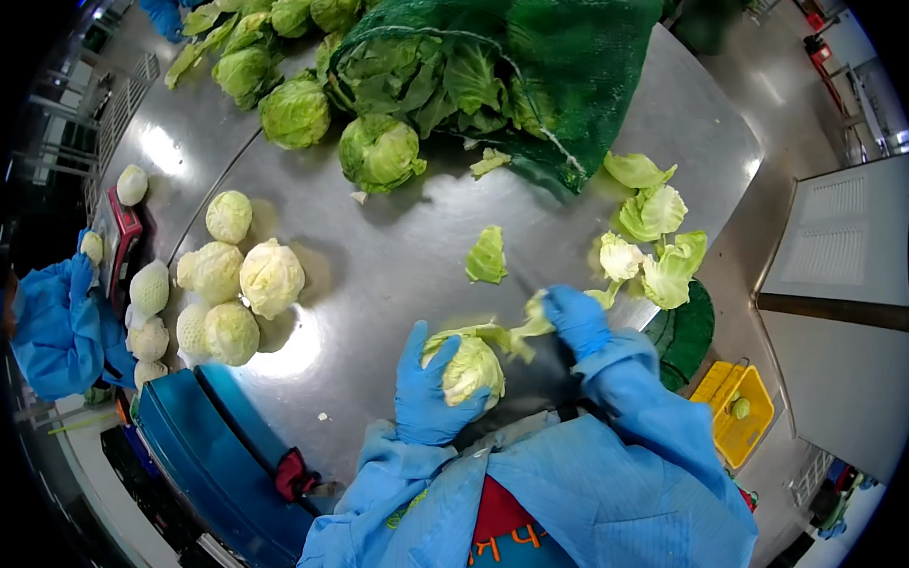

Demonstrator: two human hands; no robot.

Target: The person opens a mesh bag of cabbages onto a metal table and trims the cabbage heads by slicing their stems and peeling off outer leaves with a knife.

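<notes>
My left hand (428, 390), in a blue glove, is wrapped round the left side of a pale green cabbage (473, 371) close to my body. To its right, my gloved right hand (576, 322) is closed on a torn cabbage leaf (532, 326), which stretches toward the top of that head. A single loose leaf (487, 255) lies on the steel table (393, 256) beyond the cabbage. More stripped leaves (663, 227) are scattered along the table's right edge. The tips of my right fingers are partly hidden.
Several trimmed cabbages (271, 278) stand in a group on the left. A green mesh bag (588, 79) spills untrimmed cabbages (380, 151) at the far side. A blue bin (206, 473) is at lower left, a yellow crate (724, 405) at lower right. Another person's blue sleeve (61, 328) shows at left.
</notes>
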